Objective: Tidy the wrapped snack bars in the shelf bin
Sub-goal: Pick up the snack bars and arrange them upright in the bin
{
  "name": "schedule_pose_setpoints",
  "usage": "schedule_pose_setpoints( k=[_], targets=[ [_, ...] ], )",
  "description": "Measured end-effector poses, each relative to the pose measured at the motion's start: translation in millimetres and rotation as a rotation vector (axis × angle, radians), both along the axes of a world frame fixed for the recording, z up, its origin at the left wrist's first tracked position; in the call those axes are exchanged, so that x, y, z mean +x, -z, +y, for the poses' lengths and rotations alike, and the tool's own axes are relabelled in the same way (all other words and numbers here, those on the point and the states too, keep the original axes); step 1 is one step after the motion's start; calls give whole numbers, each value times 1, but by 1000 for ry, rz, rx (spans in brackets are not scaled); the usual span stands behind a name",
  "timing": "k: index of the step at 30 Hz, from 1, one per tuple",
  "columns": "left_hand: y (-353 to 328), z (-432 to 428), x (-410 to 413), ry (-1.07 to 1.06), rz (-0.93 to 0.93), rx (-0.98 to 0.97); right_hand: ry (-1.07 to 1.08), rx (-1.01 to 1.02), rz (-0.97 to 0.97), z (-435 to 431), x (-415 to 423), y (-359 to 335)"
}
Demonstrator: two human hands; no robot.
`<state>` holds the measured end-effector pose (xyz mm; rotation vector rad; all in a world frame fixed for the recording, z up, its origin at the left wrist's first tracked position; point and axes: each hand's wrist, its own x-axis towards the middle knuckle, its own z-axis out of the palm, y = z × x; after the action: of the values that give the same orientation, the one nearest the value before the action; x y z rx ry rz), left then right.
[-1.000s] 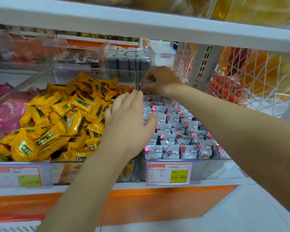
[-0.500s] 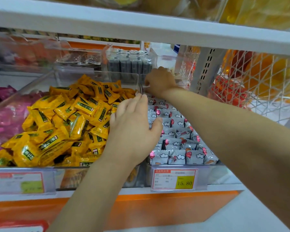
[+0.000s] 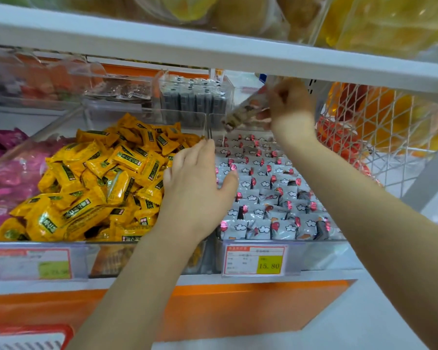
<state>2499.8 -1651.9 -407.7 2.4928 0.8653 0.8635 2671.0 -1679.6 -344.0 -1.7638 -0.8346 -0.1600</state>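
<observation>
A clear shelf bin (image 3: 321,251) holds several rows of grey-white wrapped snack bars (image 3: 266,198) with cloud prints and red ends. My left hand (image 3: 197,188) lies flat with straight fingers on the divider between this bin and the yellow one, thumb on the grey bars. My right hand (image 3: 287,104) is raised at the back of the bin, just under the upper shelf. It pinches a clear-wrapped bar (image 3: 243,112) with brown filling, tilted above the rear rows.
A bin of yellow wrapped candies (image 3: 94,185) sits to the left, pink packets (image 3: 5,173) beyond it. Dark packs (image 3: 195,99) stand in a rear bin. A white wire basket (image 3: 390,137) is at right. The upper shelf edge (image 3: 213,54) is close overhead. A price tag (image 3: 254,260) reads 15.80.
My right hand has lifted from the back of the bin and now holds a clear-wrapped bar in the air. My left hand has stayed on the divider.
</observation>
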Motion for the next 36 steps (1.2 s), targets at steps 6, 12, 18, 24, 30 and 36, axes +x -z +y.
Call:
schedule_pose_setpoints(
  k=[6,12,18,24,30,36],
  targets=[
    [-5,-12,-11,-48,-196,-9,-202,225,499,-87,-48,14],
    [-7,-17,-20,13,-258,-28,-392,355,785,-116,-75,29],
    [-12,-26,-25,56,-576,-402,-570,432,916,-119,-76,35],
    [-21,-25,-27,185,-902,-979,-657,431,935,-115,-74,41],
    [-23,-19,-29,275,-950,-1153,-709,448,943,-117,-66,44],
    [-21,-23,-26,372,-762,-1062,-404,306,518,-119,-62,48]
  ],
)
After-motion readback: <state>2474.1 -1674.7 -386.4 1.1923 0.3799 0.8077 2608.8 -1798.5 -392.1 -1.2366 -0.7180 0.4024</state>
